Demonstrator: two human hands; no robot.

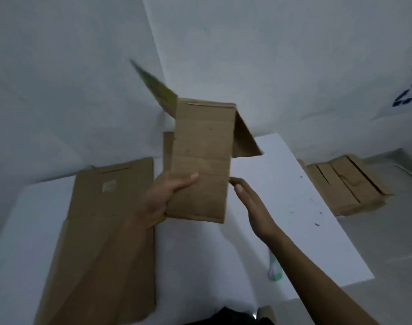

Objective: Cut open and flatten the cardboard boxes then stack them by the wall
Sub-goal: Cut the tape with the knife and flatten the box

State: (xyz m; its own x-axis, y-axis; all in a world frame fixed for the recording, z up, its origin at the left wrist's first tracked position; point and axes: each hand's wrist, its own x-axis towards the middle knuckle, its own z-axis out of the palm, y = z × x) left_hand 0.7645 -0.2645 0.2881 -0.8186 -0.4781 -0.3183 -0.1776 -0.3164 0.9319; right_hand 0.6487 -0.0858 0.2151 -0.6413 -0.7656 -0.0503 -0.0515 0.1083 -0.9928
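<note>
Cardboard box (202, 160): we are holding it upright above the white surface (282, 184), left grip (167, 198) clasping its lower left edge; right grip (254, 205) is hovering flat-fingered just beside it.

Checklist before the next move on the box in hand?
1. Left hand grip on the held box: thumb across its front face, ok.
2. Right hand free: open at the box's right edge, ok.
3. Held box flat: not ok, top flaps splay outward.
4. Table room to press it down: bare patch right of the flattened box, ok.
5. Stack by the wall: on the floor to the right, ok.
6. Green-and-white tool by the right forearm: blade state cannot tell.
</note>
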